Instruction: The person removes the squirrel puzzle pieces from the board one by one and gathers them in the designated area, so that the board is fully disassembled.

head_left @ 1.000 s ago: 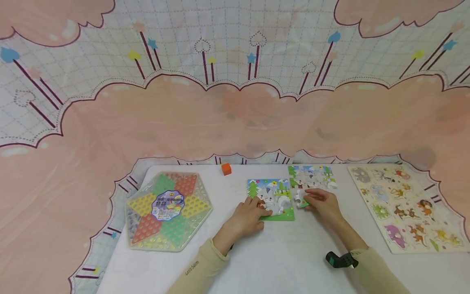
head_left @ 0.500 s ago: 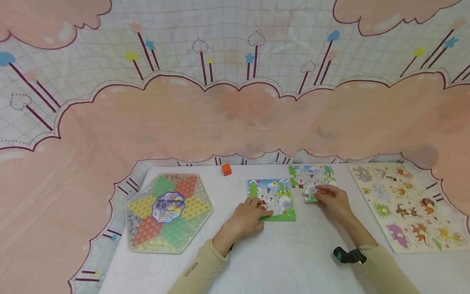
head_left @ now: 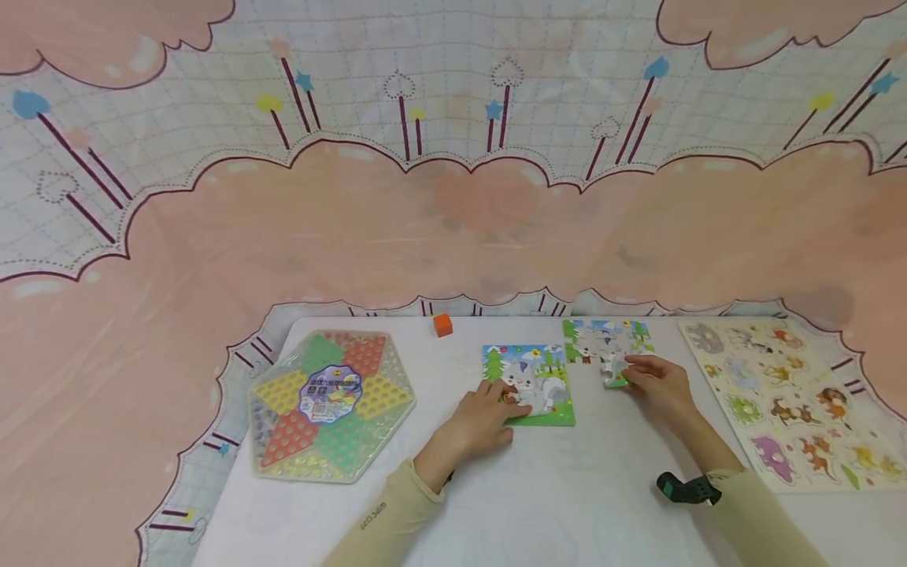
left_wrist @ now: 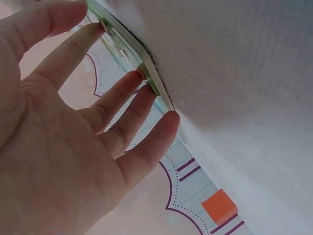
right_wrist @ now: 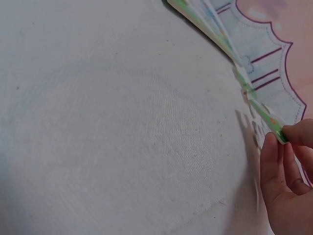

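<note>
Head view looks down; wrist views skim the table (head_left: 567, 488) closely.

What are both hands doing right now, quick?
Left hand: open, straight fingers resting on the puzzle board.
Right hand: pinching a loose puzzle piece at its edge.
</note>
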Motion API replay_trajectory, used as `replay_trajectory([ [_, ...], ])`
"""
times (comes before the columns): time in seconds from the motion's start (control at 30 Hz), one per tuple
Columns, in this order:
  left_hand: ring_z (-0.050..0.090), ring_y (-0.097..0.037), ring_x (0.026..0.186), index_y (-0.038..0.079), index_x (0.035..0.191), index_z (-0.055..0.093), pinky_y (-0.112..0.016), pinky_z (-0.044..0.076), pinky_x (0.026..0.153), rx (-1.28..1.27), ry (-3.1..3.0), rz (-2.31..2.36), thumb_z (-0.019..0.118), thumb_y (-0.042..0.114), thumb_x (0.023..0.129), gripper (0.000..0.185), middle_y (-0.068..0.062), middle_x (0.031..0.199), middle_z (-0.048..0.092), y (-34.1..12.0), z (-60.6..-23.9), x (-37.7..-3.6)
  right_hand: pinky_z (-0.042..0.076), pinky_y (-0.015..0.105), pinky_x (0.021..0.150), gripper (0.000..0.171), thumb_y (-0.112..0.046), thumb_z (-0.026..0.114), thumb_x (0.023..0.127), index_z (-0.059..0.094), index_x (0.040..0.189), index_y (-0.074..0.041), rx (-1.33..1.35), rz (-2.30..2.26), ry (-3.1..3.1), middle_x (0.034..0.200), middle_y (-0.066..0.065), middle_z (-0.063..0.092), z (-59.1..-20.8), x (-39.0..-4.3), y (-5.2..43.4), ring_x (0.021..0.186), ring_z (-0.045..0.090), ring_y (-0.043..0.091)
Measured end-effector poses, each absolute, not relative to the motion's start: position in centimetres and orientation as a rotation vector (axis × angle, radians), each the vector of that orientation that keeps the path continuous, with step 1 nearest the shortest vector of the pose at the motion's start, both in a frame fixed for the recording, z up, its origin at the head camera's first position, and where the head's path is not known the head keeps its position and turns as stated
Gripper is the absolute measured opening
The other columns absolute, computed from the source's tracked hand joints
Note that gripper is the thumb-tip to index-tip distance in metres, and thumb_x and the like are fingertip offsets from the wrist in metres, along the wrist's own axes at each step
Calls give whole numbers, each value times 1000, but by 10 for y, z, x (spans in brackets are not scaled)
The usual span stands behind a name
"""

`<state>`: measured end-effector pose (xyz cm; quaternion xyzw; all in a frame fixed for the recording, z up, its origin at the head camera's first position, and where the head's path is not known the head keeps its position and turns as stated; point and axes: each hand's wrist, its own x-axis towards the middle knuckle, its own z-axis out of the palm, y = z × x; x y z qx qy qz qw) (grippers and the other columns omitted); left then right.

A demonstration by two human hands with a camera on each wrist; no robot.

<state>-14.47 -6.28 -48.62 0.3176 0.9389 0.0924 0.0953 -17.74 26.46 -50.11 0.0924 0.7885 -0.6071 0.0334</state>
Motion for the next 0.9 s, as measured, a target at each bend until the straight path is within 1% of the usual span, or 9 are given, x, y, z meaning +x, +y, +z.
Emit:
replay_trajectory([
  [0.17,41,-19,101,39,135,60,-28,39,68,941,2786,243,62,20,89,50,-6,123,48,-60,-486,-144,56,22,67,43,-6,64,95,52,131,14,309,-1837,2438,81,-14,67,-501,-175,273,71,67,5],
  [0.33,41,-19,101,38,136,60,-29,40,69,923,2787,236,62,21,90,49,-6,124,48,-60,-485,-143,56,22,68,43,-8,62,96,51,132,13,296,-1797,2472,82,-15,66,-499,-173,281,72,67,6],
  [0.5,41,-19,102,39,136,59,-29,40,70,914,2788,226,62,22,91,48,-5,125,48,-60,-488,-144,56,20,69,44,-13,62,97,51,134,10,358,-1754,2476,84,-16,65,-499,-172,288,74,65,3],
  [0.6,41,-19,102,39,137,59,-30,41,70,912,2787,233,61,22,92,48,-5,125,47,-61,-489,-144,56,20,69,46,-14,62,98,51,134,11,363,-1743,2484,85,-14,64,-500,-171,292,74,64,2],
  [0.77,40,-19,102,38,137,59,-30,41,70,911,2786,242,61,22,92,48,-6,125,47,-61,-490,-144,56,20,69,46,-12,63,97,50,132,15,320,-1769,2502,84,-13,65,-500,-168,299,72,65,3],
  [0.9,40,-20,103,38,136,59,-30,40,70,911,2783,246,61,22,92,48,-6,127,47,-61,-489,-144,56,20,69,47,-13,63,97,50,133,14,318,-1741,2499,84,-14,65,-498,-166,304,73,65,3],
])
